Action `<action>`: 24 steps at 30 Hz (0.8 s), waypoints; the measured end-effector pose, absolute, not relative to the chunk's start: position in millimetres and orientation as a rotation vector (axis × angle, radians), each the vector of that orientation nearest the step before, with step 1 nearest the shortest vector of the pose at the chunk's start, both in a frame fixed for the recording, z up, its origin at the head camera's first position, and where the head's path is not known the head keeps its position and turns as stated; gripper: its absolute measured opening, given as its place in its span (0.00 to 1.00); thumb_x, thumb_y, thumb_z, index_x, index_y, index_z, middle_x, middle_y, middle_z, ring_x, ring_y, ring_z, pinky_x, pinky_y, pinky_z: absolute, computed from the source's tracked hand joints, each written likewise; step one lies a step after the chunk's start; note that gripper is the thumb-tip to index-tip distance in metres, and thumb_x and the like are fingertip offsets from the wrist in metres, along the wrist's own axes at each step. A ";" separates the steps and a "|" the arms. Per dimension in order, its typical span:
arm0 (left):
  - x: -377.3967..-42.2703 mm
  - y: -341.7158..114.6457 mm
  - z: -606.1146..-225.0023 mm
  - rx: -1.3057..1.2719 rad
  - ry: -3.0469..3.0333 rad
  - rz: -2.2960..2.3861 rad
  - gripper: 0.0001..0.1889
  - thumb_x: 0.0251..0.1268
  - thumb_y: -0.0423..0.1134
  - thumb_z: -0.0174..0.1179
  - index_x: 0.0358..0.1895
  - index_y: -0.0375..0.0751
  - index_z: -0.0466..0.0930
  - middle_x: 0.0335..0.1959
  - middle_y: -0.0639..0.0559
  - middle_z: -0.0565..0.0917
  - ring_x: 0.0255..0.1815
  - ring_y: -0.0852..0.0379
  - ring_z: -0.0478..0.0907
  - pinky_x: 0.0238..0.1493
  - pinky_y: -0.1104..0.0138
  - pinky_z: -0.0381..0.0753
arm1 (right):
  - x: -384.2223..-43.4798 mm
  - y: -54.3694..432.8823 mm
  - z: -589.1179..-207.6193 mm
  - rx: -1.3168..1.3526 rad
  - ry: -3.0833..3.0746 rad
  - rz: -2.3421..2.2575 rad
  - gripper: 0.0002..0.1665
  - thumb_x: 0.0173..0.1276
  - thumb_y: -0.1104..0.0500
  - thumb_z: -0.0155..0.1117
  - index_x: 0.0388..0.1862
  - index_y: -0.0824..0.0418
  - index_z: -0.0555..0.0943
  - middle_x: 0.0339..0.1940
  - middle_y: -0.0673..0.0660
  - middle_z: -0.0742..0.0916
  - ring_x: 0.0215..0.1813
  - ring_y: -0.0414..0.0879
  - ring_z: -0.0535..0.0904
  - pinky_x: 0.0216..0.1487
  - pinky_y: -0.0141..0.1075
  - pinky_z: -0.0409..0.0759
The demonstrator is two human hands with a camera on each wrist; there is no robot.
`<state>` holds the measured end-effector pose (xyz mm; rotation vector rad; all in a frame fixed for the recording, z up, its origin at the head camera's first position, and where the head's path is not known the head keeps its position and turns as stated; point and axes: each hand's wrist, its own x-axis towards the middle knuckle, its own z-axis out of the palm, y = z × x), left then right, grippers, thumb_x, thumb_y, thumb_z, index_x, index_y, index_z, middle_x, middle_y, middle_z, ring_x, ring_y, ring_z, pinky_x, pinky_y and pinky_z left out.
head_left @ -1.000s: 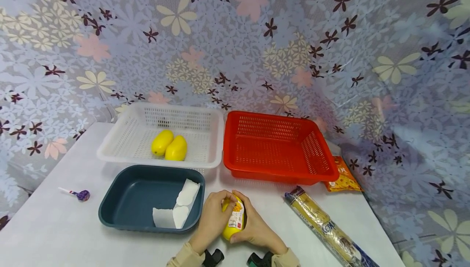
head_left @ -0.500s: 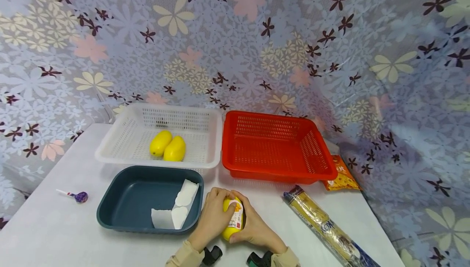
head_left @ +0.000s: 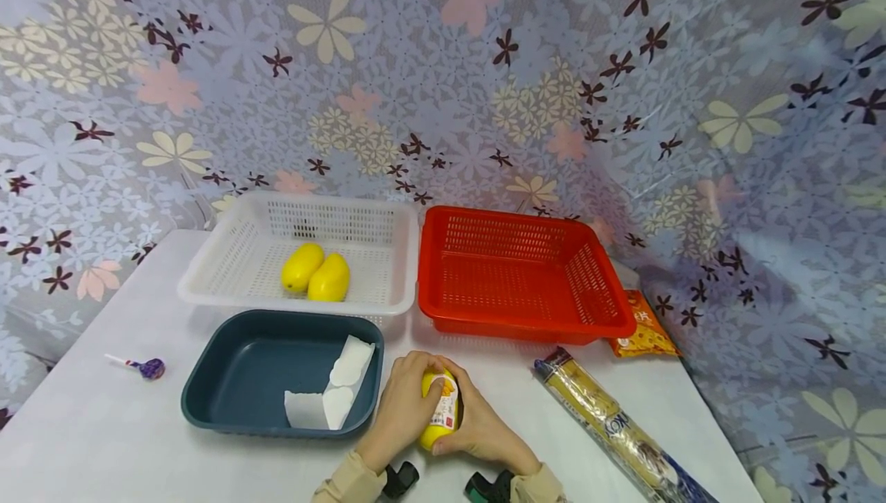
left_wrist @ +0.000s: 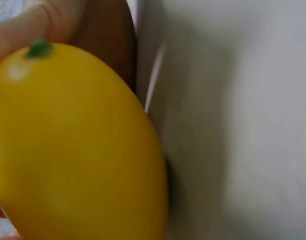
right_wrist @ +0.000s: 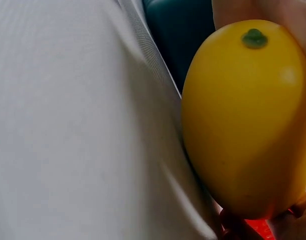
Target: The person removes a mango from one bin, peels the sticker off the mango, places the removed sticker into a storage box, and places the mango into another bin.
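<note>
A yellow mango (head_left: 431,437) with a small green stem tip lies at the table's front, a white printed label (head_left: 445,404) on its upper side. My left hand (head_left: 407,404) holds it from the left, thumb over the label. From the right, my right hand (head_left: 479,424) grips it, its thumb low on the fruit's near end. Both wrist views show the mango's smooth skin close up, (left_wrist: 78,150) on the left and the mango (right_wrist: 243,120) on the right. Its underside is hidden.
A dark blue tray (head_left: 242,431) with white paper pieces (head_left: 339,403) stands left of my hands. Behind are a white basket (head_left: 298,308) holding two yellow mangoes (head_left: 328,278) and a red basket (head_left: 512,330). A lollipop (head_left: 151,368), long snack pack (head_left: 612,418) and orange bag (head_left: 644,326) lie around.
My left hand's fingers and thumb have shifted slightly over the label on the mango. The mango and my right hand stay almost in place.
</note>
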<state>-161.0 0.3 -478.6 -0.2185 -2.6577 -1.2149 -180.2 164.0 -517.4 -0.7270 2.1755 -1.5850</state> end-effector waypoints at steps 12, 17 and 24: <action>-163.8 -1.5 -478.9 -0.210 -2.649 -1.183 0.04 0.60 0.33 0.61 0.37 0.40 0.79 0.39 0.49 0.76 0.43 0.53 0.69 0.44 0.61 0.73 | -179.9 164.1 -516.5 -0.753 2.169 -1.608 0.70 0.42 0.37 0.81 0.78 0.48 0.49 0.72 0.55 0.67 0.59 0.39 0.70 0.62 0.28 0.67; -168.2 -0.7 -478.4 -0.193 -2.676 -1.211 0.03 0.64 0.34 0.61 0.37 0.37 0.79 0.39 0.47 0.76 0.42 0.53 0.69 0.43 0.62 0.73 | -179.9 164.4 -516.7 -0.751 2.171 -1.611 0.71 0.41 0.37 0.81 0.78 0.48 0.49 0.72 0.55 0.67 0.60 0.39 0.70 0.63 0.28 0.66; -170.7 1.3 -474.4 -0.182 -2.707 -1.205 0.03 0.63 0.32 0.61 0.34 0.35 0.80 0.39 0.46 0.76 0.42 0.52 0.69 0.42 0.62 0.73 | -179.7 163.3 -514.3 -0.738 2.186 -1.578 0.70 0.42 0.36 0.80 0.78 0.49 0.49 0.71 0.54 0.68 0.59 0.39 0.70 0.63 0.28 0.67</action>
